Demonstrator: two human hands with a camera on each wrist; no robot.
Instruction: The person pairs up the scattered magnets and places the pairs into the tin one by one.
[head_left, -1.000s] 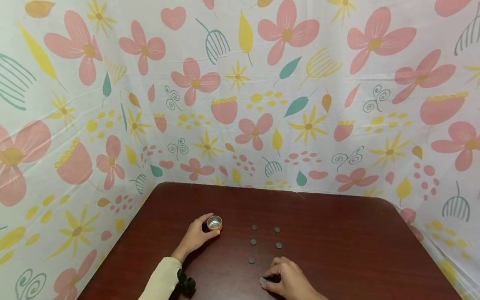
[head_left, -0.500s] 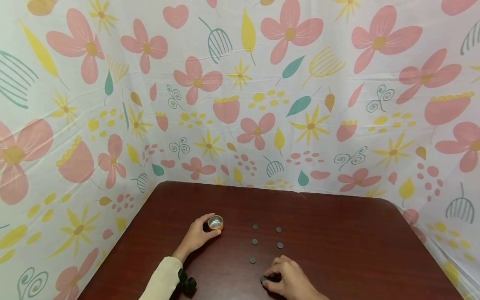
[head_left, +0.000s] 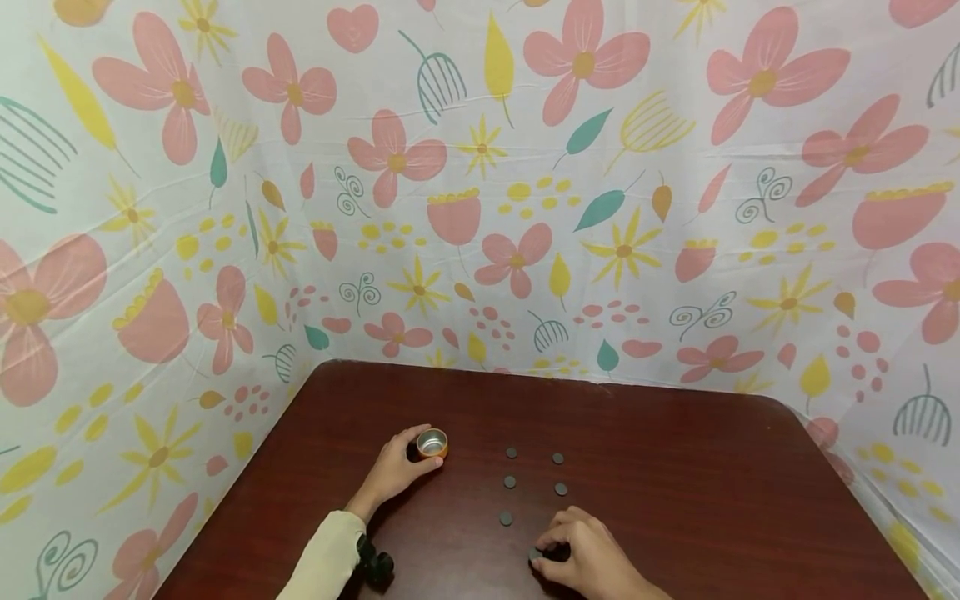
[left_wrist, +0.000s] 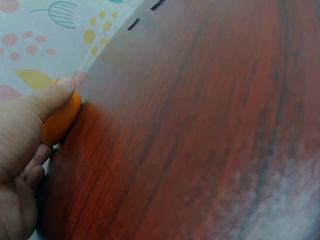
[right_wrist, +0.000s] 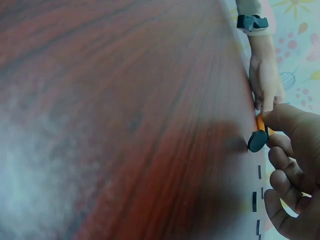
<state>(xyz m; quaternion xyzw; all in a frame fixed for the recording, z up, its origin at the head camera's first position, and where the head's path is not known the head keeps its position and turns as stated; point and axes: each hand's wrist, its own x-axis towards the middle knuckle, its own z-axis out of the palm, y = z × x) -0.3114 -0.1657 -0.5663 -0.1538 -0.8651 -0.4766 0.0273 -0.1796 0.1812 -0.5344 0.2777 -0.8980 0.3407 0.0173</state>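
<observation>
My left hand (head_left: 396,472) grips a small round orange cup (head_left: 432,445) with a silvery inside, which stands on the dark red-brown table (head_left: 675,483). In the left wrist view the thumb lies over the orange wall (left_wrist: 64,119). Near the front of the table my right hand (head_left: 587,552) pinches a dark grey disc (head_left: 534,556) between thumb and fingertips. The right wrist view shows that disc (right_wrist: 257,141) tipped up on its edge, its face visible. Whether it still touches the table, I cannot tell.
Several like discs lie flat in two columns: a left one (head_left: 510,482) and a right one (head_left: 561,489) belong to them. A black strap device (head_left: 373,563) sits on the left wrist. Flower-printed cloth (head_left: 480,183) hangs behind and beside the table.
The disc at my right hand has gone from lying flat to being tipped up in the pinch. That hand has shifted slightly right. The left hand keeps its hold on the cup.
</observation>
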